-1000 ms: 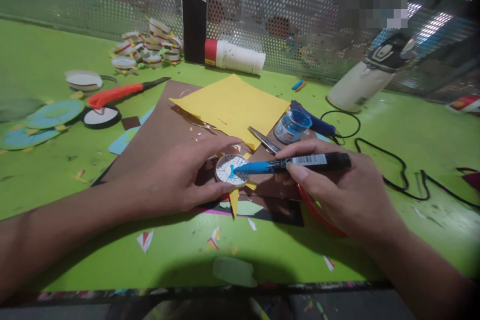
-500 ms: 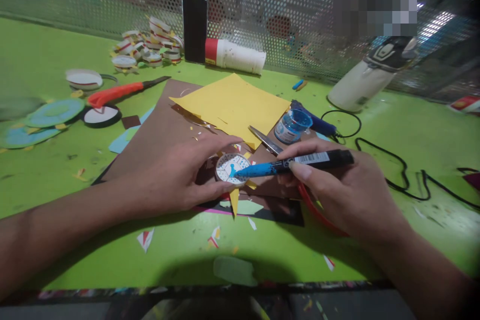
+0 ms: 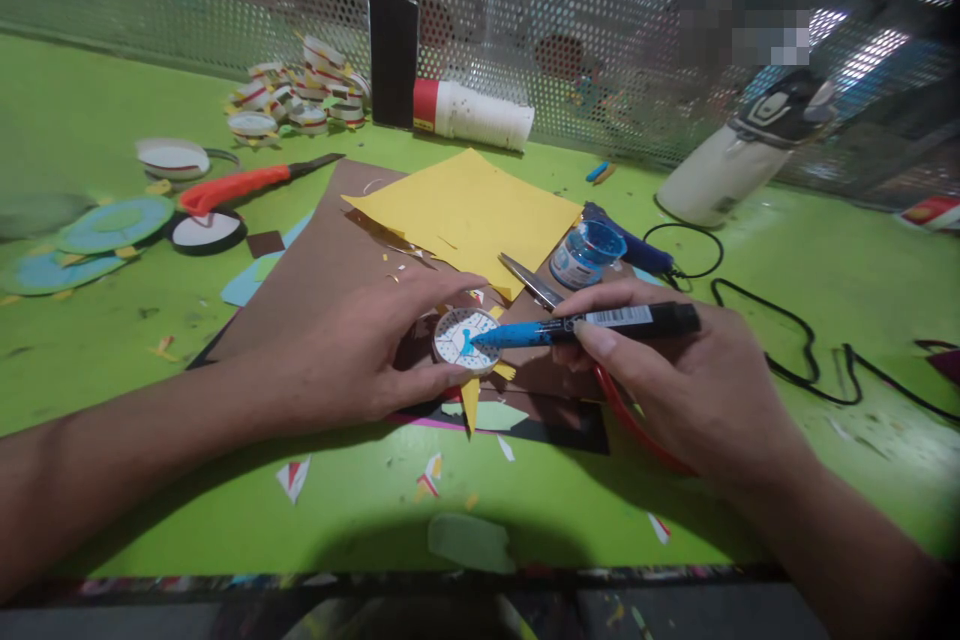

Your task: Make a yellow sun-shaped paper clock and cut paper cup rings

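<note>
My left hand (image 3: 352,350) steadies a small round paper cup base (image 3: 450,357) between thumb and fingers. Its white face carries drawn lines, dots and a blue patch, and yellow paper points stick out from its rim. My right hand (image 3: 660,370) grips a black marker (image 3: 637,321) with a blue-stained front end, whose tip rests on the blue patch. Scissors with a metal blade (image 3: 531,282) and a red handle (image 3: 637,432) lie partly hidden under my right hand; whether it also holds them I cannot tell.
Yellow paper (image 3: 465,210) lies on brown sheets (image 3: 292,290), beside a blue paint jar (image 3: 585,255). An orange-handled cutter (image 3: 240,188) is at left. Behind stand a phone (image 3: 394,60), stacked cups (image 3: 480,115), several cup rings (image 3: 300,95) and a bottle (image 3: 720,165). A black cord (image 3: 802,320) trails right.
The marker tip has shifted very slightly up over the blue patch. Both hands keep nearly the same place and grip; the whole view has shifted a little.
</note>
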Action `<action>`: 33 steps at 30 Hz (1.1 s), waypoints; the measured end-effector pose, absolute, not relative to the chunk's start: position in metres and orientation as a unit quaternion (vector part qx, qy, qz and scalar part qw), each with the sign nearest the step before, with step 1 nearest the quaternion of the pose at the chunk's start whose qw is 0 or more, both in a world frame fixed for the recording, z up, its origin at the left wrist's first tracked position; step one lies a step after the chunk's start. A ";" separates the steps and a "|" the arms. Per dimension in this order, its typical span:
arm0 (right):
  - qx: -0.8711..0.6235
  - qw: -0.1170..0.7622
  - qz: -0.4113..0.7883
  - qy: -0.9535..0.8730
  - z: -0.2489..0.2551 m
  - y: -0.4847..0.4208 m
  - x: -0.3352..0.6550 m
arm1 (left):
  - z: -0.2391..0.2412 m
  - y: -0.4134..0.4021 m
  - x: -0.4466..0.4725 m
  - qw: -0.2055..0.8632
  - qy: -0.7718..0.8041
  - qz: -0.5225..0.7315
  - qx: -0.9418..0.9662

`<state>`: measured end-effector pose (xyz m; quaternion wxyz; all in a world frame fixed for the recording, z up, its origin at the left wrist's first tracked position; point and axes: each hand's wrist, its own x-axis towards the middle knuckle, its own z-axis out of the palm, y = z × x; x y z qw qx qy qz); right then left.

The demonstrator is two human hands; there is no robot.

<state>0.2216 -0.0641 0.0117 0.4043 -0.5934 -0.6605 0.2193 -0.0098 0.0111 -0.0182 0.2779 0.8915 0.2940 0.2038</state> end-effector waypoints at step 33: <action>-0.596 0.393 0.219 -0.665 0.014 -0.065 0.221 | -0.016 0.011 -0.010 0.277 0.296 0.194 0.893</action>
